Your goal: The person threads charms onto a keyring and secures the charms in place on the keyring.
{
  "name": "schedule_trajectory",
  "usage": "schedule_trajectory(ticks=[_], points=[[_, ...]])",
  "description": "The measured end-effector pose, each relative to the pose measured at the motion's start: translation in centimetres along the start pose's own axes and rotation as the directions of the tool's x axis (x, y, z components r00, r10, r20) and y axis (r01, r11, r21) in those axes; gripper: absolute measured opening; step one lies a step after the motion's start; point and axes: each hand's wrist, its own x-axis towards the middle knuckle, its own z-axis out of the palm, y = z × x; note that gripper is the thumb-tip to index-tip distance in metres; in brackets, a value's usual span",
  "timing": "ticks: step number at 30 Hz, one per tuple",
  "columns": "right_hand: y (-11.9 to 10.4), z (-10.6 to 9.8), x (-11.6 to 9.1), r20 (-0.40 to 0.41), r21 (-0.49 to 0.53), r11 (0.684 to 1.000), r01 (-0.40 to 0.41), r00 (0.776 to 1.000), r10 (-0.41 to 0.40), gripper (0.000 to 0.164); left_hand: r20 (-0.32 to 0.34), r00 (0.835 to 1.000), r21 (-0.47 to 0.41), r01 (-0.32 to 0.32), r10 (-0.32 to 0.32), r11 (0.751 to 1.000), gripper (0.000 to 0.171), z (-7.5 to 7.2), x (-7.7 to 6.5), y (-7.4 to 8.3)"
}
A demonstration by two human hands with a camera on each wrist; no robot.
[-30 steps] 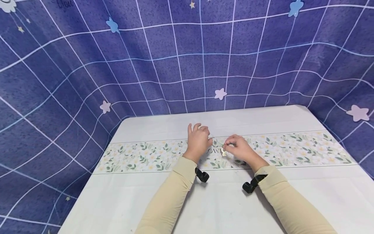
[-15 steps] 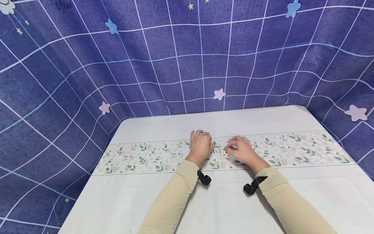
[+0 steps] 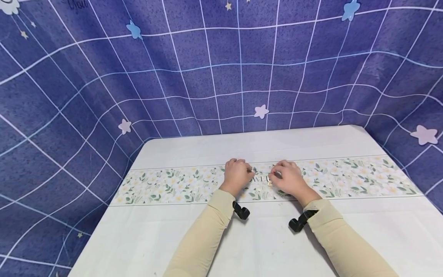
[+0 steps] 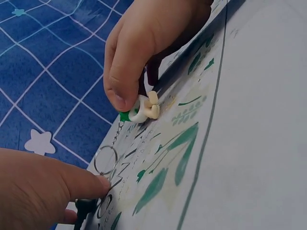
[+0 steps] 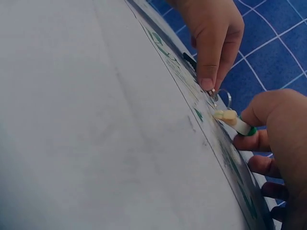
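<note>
In the head view my right hand pinches a small figurine of a keychain, low over the floral strip. The figurine is white and green with cream feet, pinched between thumb and fingers in the left wrist view. A short chain links it to a metal split ring. My left hand grips the keychain's other end: its thumb and finger pinch a metal clasp beside the ring. A dark piece sticks out below those fingers; its kind is unclear.
A white table carries a printed band of flowers and leaves with lettering between the hands. Behind and at both sides hangs a blue-purple curtain with grid lines and stars. Black wrist cameras sit on both forearms.
Over the last second my left hand has come down toward the table and its raised fingers have curled in. My right hand has shifted slightly right with the figurine.
</note>
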Motion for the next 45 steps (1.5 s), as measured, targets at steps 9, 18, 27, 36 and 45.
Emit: schedule_trajectory(ticks=[9, 18, 27, 36, 45], points=[[0.6, 0.4, 0.3, -0.026, -0.029, 0.999, -0.034, 0.999, 0.034, 0.015, 0.043, 0.999, -0.047, 0.018, -0.016, 0.999, 0.022, -0.1, -0.5, -0.3], [1.0, 0.4, 0.5, -0.008, -0.005, 0.999, -0.041, 0.999, 0.041, 0.014, 0.064, 0.997, -0.058, 0.041, -0.037, 0.997, 0.025, -0.4, -0.7, -0.4], [1.7, 0.6, 0.2, -0.026, -0.052, 0.997, 0.048, 0.998, -0.05, 0.014, 0.059, 0.998, -0.093, 0.044, -0.039, 0.995, 0.023, -0.5, -1.1, -0.3], [1.6, -0.6, 0.7, -0.032, -0.05, 0.994, 0.093, 0.995, -0.095, 0.017, 0.134, 0.99, -0.164, 0.073, -0.052, 0.984, 0.03, -1.5, -1.2, -0.1], [1.3, -6.9, 4.3, 0.017, -0.085, 0.985, 0.151, 0.989, -0.15, 0.029, 0.069, 0.996, -0.161, 0.073, -0.063, 0.984, 0.036, -3.5, 0.3, -2.6]])
